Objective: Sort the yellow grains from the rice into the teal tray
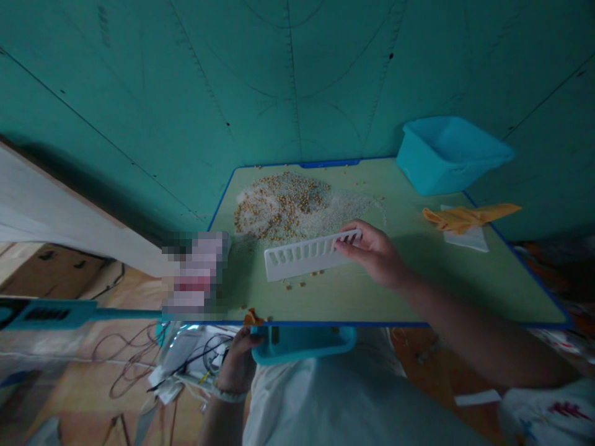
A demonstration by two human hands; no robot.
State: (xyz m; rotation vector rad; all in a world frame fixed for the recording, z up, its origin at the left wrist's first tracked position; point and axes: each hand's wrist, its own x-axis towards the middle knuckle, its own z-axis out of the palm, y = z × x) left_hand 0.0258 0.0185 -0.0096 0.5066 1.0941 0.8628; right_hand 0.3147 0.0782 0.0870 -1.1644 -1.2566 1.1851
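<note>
My right hand (372,251) is closed on the right end of a long white plastic strip with a row of slots (307,257). The strip is tilted over the table, in front of a spread heap of yellow-brown beans (279,207) and pale grains (341,207). Down at the table's front edge, my left hand (239,359) grips the left end of a shallow blue tray (302,347). A small orange scrap (251,318) lies at the edge just above that hand. Several loose beans (302,284) are scattered on the near side of the strip.
A deep blue bin (450,155) stands at the table's back right. An orange cloth (469,217) lies on a white sheet (469,238) in front of it. At the left edge is a pixelated box-like shape (199,272). Cables (130,359) trail across the floor.
</note>
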